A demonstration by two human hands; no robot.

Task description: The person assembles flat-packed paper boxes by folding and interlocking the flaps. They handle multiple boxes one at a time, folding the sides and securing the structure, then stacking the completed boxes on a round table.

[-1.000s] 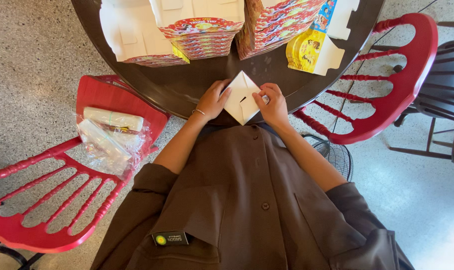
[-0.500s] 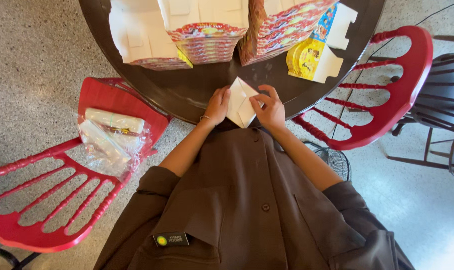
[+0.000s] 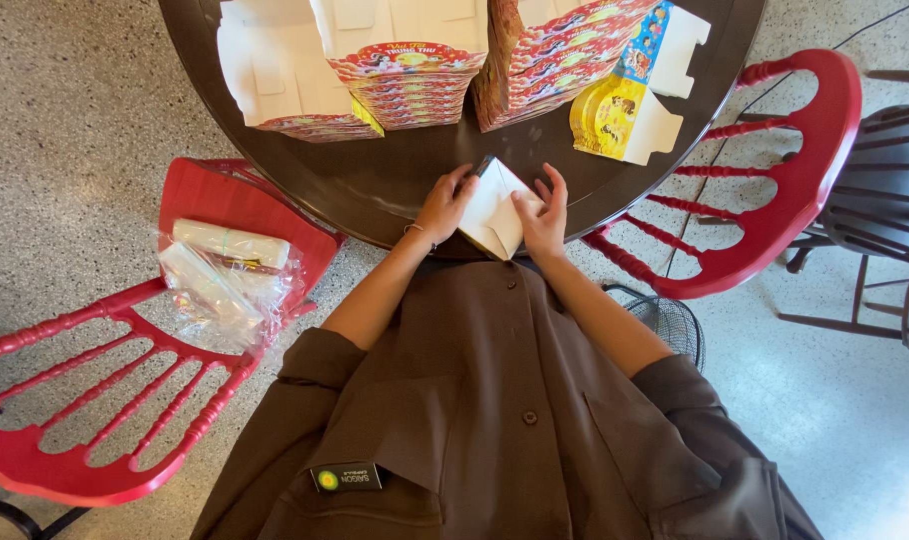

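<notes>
Both hands are working a white folded carton [image 3: 491,212] at the near edge of the round dark table [image 3: 375,190]. The left hand [image 3: 443,205] is gripping its left side, fingers closed on the flap; the right hand [image 3: 543,215] is pressing its right side, fingers curled against the panel. The carton sits between the hands, long axis running diagonally away from the person. Stacks of flat printed cartons [image 3: 407,80] are lying beyond. A clear plastic bag [image 3: 225,280] holding wrapped bundles is resting on the red chair [image 3: 105,400].

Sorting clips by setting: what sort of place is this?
Probably a café or small shop: a round dark wooden table, red spindle-back chairs, speckled terrazzo floor, and stacks of flat colourful printed cartons.
</notes>
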